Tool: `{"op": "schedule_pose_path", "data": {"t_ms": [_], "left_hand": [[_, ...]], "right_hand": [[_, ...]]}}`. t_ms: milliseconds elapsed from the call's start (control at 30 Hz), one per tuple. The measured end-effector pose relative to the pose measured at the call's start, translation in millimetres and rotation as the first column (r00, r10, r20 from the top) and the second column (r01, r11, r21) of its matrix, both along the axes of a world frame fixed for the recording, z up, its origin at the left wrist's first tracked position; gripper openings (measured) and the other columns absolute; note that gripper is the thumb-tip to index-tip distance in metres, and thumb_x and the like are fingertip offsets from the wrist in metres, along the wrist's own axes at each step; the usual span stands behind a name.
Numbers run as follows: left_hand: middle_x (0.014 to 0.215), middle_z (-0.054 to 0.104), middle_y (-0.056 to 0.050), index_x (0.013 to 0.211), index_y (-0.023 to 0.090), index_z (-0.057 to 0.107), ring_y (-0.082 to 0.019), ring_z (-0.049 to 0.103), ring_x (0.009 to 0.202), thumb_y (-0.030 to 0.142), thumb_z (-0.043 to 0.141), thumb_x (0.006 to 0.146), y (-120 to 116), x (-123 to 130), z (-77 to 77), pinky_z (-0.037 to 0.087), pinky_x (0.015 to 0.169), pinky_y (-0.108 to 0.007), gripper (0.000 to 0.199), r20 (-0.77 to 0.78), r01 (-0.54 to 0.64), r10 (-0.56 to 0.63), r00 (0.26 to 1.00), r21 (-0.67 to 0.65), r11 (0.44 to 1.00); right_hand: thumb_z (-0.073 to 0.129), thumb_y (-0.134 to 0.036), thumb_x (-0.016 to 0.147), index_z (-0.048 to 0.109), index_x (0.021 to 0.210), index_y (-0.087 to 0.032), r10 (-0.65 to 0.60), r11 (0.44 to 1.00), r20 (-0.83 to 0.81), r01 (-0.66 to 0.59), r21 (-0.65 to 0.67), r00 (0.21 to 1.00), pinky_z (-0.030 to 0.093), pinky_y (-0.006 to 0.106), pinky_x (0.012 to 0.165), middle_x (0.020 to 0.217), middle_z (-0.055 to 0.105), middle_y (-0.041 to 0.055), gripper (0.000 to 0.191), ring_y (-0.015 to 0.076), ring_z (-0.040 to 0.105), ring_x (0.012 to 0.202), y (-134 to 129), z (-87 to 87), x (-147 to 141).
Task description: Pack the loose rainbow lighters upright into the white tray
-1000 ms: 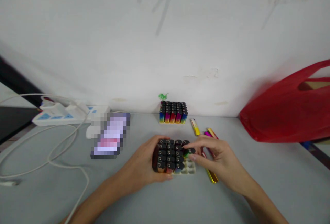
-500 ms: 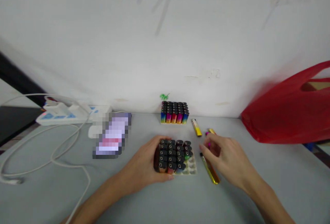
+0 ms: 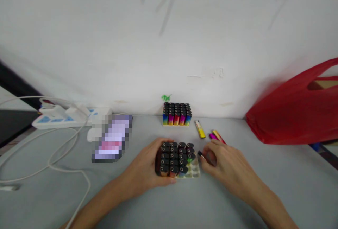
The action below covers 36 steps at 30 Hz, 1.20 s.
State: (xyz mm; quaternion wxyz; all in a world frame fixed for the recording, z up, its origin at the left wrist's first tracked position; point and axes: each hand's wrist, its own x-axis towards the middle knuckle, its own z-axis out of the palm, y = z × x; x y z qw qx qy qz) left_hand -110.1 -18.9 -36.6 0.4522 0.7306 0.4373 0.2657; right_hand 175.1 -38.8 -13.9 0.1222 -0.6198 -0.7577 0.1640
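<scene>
My left hand (image 3: pixel 144 162) is wrapped round the left side of a white tray (image 3: pixel 195 173), gripping it together with the black-topped lighters (image 3: pixel 173 157) standing in it. Several pockets at the tray's right side hold nothing. Just right of the tray, my right hand (image 3: pixel 224 165) pinches a lighter (image 3: pixel 202 156); its black top points toward the tray, and the fingers hide most of its body. Beyond that hand lie a yellow lighter (image 3: pixel 218 135) and a magenta lighter (image 3: pixel 213 137), partly covered by it. A yellow-and-white lighter (image 3: pixel 200 129) lies apart, farther back.
Against the wall stands a full block of colourful lighters (image 3: pixel 176 114). To the left are a blurred-out phone (image 3: pixel 113 137), a white power strip (image 3: pixel 52 120) and a loose white cable (image 3: pixel 67 169). A red bag (image 3: pixel 295 113) sits at the right.
My right hand has closed on the lighter that lay right of the tray, lifted it and brought it left toward the tray. The left hand keeps its grip.
</scene>
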Motion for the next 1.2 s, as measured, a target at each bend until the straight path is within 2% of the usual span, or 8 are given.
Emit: {"op": "schedule_pose_path", "data": {"t_ms": [133,200,300,367,467,567,733,1200], "left_hand": [[0.133,0.078,-0.004,0.140,0.028,0.059,-0.034,0.077,0.118,0.026,0.100,0.070,0.1,0.4,0.3,0.060,0.107,-0.046,0.082,0.001,-0.003,0.002,1.000,0.009,1.000],[0.133,0.078,-0.005,0.140,0.028,0.060,-0.035,0.076,0.119,0.026,0.101,0.069,0.0,0.5,0.6,0.060,0.107,-0.046,0.082,0.000,-0.006,0.006,1.000,0.007,1.000],[0.134,0.078,-0.006,0.141,0.027,0.060,-0.035,0.076,0.120,0.027,0.101,0.069,-0.1,0.4,0.6,0.060,0.106,-0.046,0.084,-0.004,-0.008,0.008,1.000,0.013,1.000],[0.133,0.078,-0.006,0.141,0.027,0.060,-0.034,0.076,0.119,0.026,0.101,0.069,-0.2,0.3,0.3,0.060,0.105,-0.045,0.083,-0.006,-0.008,0.008,1.000,0.020,1.000],[0.133,0.078,-0.006,0.141,0.027,0.060,-0.034,0.076,0.119,0.025,0.100,0.070,-0.6,0.4,0.3,0.060,0.106,-0.045,0.082,-0.003,-0.004,0.004,1.000,0.017,1.000],[0.133,0.078,-0.006,0.141,0.026,0.060,-0.034,0.077,0.119,0.024,0.099,0.070,-0.7,0.8,0.9,0.060,0.105,-0.045,0.081,0.002,-0.001,0.001,1.000,0.012,1.000],[0.134,0.078,-0.007,0.141,0.026,0.060,-0.035,0.076,0.119,0.028,0.100,0.070,0.3,0.8,1.4,0.060,0.105,-0.046,0.082,-0.013,0.005,-0.005,1.000,0.022,1.000],[0.135,0.076,-0.007,0.139,0.027,0.059,-0.035,0.075,0.120,0.027,0.100,0.068,1.0,2.0,2.1,0.060,0.104,-0.045,0.081,0.021,0.002,-0.002,1.000,0.005,1.000]], "right_hand": [[0.056,-0.036,0.111,0.063,0.096,-0.025,0.053,0.996,-0.263,-0.033,0.078,0.963,0.044,0.040,0.079,0.109,0.066,0.0101,0.020,0.0277,0.062,0.094,-0.9,-2.9,-0.7],[0.050,-0.042,0.116,0.061,0.101,-0.026,0.046,0.998,-0.412,-0.029,0.049,0.910,0.047,0.042,0.088,0.111,0.065,0.0085,0.024,0.0270,0.061,0.100,-1.8,-1.6,-2.8],[0.042,-0.050,0.119,0.057,0.101,-0.027,0.004,0.999,-0.641,-0.028,-0.028,0.768,0.049,0.039,0.089,0.096,0.064,0.0032,0.033,0.0226,0.063,0.093,-1.9,-0.2,-8.1],[0.042,-0.056,0.118,0.055,0.103,-0.027,-0.055,0.995,-0.784,-0.031,-0.094,0.618,0.052,0.034,0.076,0.088,0.062,-0.0003,0.036,0.0189,0.061,0.079,-0.9,-0.9,-11.8],[0.053,-0.067,0.111,0.053,0.107,-0.028,-0.197,0.973,-0.892,-0.033,-0.229,0.408,0.036,0.025,0.049,0.079,0.054,-0.0052,0.040,0.0129,0.044,0.058,1.5,-3.2,-15.2],[0.059,-0.079,0.102,0.059,0.102,-0.025,-0.306,0.929,-0.916,-0.131,-0.347,0.258,0.020,0.023,0.047,0.070,0.041,-0.0076,0.053,0.0112,0.024,0.055,2.9,-4.2,-16.9],[0.059,-0.081,0.098,0.050,0.069,-0.023,-0.411,0.835,-0.892,-0.316,-0.451,0.187,0.025,0.026,0.054,0.065,0.033,-0.0057,0.065,0.0129,0.023,0.059,1.6,-4.0,-24.0],[0.065,-0.069,0.094,0.034,0.065,-0.026,-0.434,0.854,-0.901,-0.321,-0.408,-0.009,0.013,0.029,0.049,0.061,0.020,-0.0097,0.060,0.0116,0.011,0.054,0.9,-15.4,-27.0]]}}
